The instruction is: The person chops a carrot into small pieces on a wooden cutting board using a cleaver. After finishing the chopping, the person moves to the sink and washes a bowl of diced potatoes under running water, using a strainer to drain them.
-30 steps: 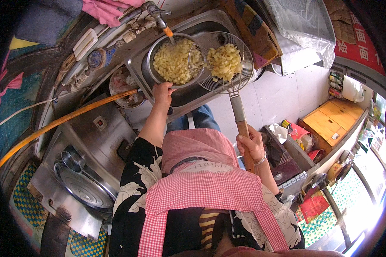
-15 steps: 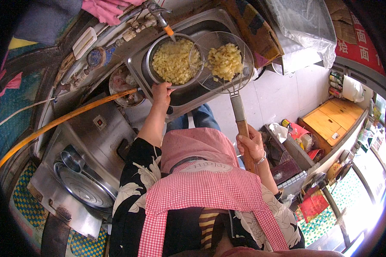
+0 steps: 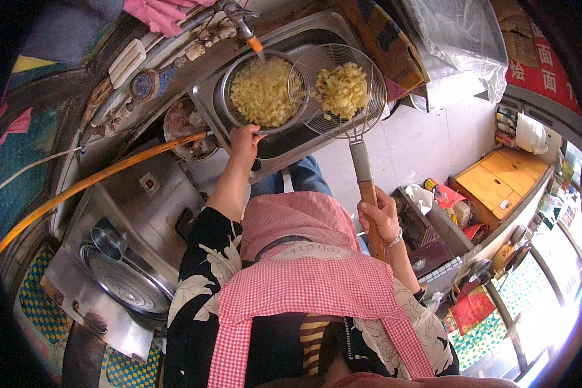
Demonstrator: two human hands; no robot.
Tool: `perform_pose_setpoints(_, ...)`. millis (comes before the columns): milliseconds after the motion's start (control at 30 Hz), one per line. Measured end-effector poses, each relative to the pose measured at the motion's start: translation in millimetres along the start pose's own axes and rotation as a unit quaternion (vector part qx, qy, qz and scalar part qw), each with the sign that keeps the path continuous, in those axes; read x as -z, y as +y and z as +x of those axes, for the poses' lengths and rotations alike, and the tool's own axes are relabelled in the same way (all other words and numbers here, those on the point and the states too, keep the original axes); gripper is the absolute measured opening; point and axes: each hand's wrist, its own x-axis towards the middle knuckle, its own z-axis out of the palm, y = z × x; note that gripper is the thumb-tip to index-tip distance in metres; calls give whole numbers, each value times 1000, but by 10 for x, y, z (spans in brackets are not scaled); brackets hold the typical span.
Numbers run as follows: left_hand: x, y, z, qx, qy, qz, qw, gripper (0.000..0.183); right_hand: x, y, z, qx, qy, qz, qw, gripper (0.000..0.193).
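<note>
My left hand (image 3: 244,140) is closed on the near rim of a round metal basin (image 3: 221,97) in the sink. Pale diced pieces, perhaps potato, (image 3: 260,92) fill the basin, and water runs onto them from the tap (image 3: 253,41). In my right hand (image 3: 379,218) is the wooden handle of a wire skimmer (image 3: 361,161), the fingers wrapped round it. Its wire bowl overlaps the basin's right side in view and carries a heap of similar, browner diced pieces (image 3: 343,90).
The steel sink (image 3: 204,103) surrounds the basin. A cardboard box (image 3: 385,48) stands at its right. On the left are a long wooden pole (image 3: 97,178), a steel counter (image 3: 142,207) and a ladle (image 3: 110,240) on a pot lid (image 3: 126,284). A wooden cabinet (image 3: 504,178) stands right.
The skimmer has shifted very slightly up and to the right with its heap. My left hand stays on the basin's rim, and water still runs from the tap.
</note>
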Motion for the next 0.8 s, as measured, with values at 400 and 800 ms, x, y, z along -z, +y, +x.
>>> perform_pose_setpoints(400,527,428,-628,-14,4,65,998,45,-16,-105,146,23,-5,-28,999,41)
perform_pose_setpoints(800,594,824,-1214,-89,2,26,996,54,-239,210,563,-28,-88,14,996,35)
